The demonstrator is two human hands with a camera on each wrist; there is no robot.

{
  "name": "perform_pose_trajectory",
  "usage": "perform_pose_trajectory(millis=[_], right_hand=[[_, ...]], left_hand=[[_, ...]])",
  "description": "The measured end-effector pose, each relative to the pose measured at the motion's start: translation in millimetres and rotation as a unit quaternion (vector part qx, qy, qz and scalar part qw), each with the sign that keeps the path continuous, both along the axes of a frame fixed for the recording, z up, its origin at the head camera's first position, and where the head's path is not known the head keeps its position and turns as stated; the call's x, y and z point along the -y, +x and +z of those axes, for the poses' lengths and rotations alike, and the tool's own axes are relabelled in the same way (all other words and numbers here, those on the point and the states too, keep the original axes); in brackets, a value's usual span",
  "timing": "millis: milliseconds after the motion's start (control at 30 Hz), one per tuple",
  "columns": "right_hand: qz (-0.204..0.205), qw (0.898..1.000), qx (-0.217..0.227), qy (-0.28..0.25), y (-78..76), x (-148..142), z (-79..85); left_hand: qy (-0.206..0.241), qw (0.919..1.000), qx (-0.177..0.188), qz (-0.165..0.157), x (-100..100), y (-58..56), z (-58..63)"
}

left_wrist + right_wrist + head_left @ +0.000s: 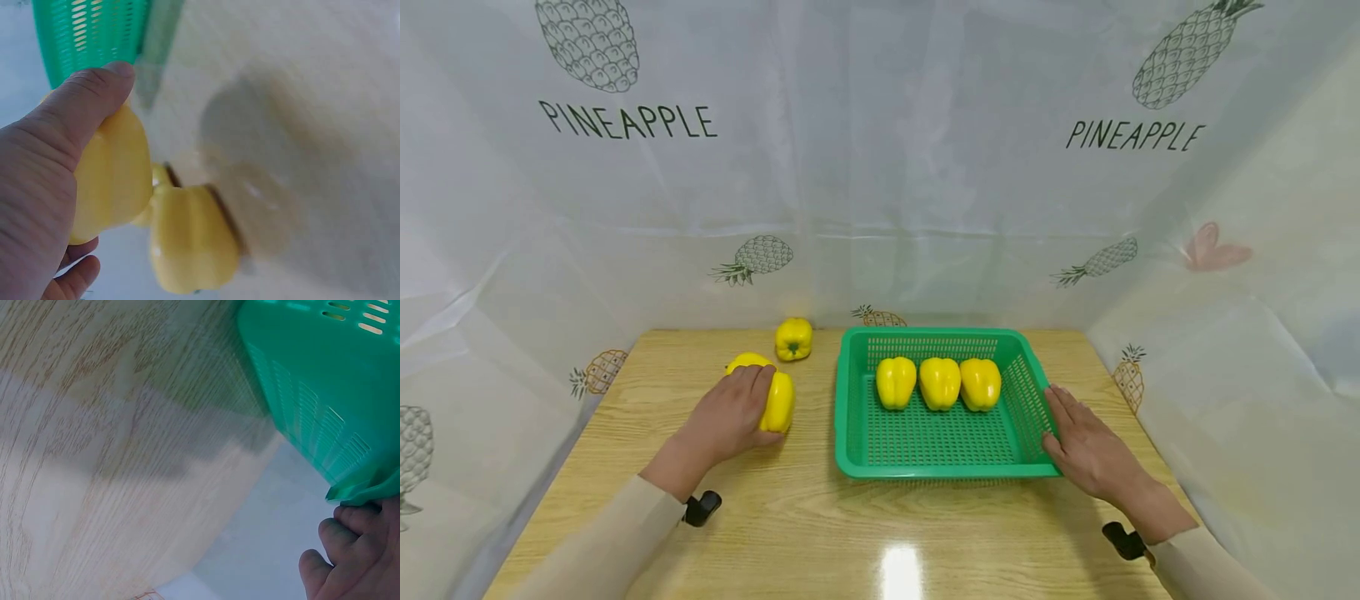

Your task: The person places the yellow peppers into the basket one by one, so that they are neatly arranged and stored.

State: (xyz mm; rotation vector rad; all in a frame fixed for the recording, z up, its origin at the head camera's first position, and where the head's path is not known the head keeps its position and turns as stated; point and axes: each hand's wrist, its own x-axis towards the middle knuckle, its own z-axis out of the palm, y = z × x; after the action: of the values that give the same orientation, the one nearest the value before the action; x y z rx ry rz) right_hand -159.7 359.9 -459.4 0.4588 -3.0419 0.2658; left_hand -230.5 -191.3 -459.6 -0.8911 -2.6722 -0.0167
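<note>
My left hand (pixel 733 412) grips a yellow bell pepper (pixel 780 402) left of the green basket (pixel 936 475). In the left wrist view the thumb lies across the side of this held pepper (pixel 115 175). Another yellow bell pepper (pixel 747 360) is just behind the hand and partly hidden by it. A third loose pepper (pixel 793 338) sits farther back, its stem toward me. My right hand (pixel 1090 446) holds the basket's right rim, and in the right wrist view several fingers (pixel 340 540) curl beside that rim. Three yellow peppers (pixel 940 383) stand in a row inside the basket.
The basket stands on a wood-patterned table (pixel 790 533), toward its back right. A pale sheet (pixel 880 192) printed with pineapples rises behind the table and along both sides. Dark wrist devices (pixel 703 508) sit at both cuffs.
</note>
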Motion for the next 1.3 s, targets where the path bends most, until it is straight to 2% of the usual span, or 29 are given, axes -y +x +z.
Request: perform_pose_trajectory(millis=[167, 367, 533, 700, 933, 1033, 1167, 1300], right_hand=[[-0.006, 1.000, 0.005, -0.001, 2.8, -1, -0.4], [-0.009, 1.000, 0.004, -0.002, 5.2, -1, -1.4], [-0.012, 1.000, 0.005, -0.003, 6.1, -2, -2.1], [-0.015, 1.000, 0.006, 0.000, 6.5, -2, -1.8], [-0.015, 1.000, 0.000, 0.005, 6.8, -3, -0.8], [-0.015, 1.000, 0.000, 0.003, 5.9, -3, 0.1], [-0.012, 1.000, 0.000, 0.001, 4.3, -1, 1.7], [-0.011, 1.000, 0.002, -0.001, 4.3, 0, 1.9]], left_hand=[[-0.009, 0.9994, -0.032, -0.004, -9, -7.5, 15.8], [0.002, 0.9988, -0.047, -0.013, -21, -18.8, 32.0], [0.007, 0.9987, -0.043, -0.028, -39, -25.6, 51.9], [-0.022, 0.9963, -0.060, -0.058, -63, -32.1, 71.3], [-0.046, 0.9890, -0.093, -0.105, -112, -37.1, 96.0], [-0.058, 0.9885, -0.084, -0.111, -139, -38.0, 103.9], [-0.087, 0.9898, -0.053, -0.100, -176, -35.2, 111.7], [-0.097, 0.9895, -0.030, -0.102, -212, -30.4, 109.5]])
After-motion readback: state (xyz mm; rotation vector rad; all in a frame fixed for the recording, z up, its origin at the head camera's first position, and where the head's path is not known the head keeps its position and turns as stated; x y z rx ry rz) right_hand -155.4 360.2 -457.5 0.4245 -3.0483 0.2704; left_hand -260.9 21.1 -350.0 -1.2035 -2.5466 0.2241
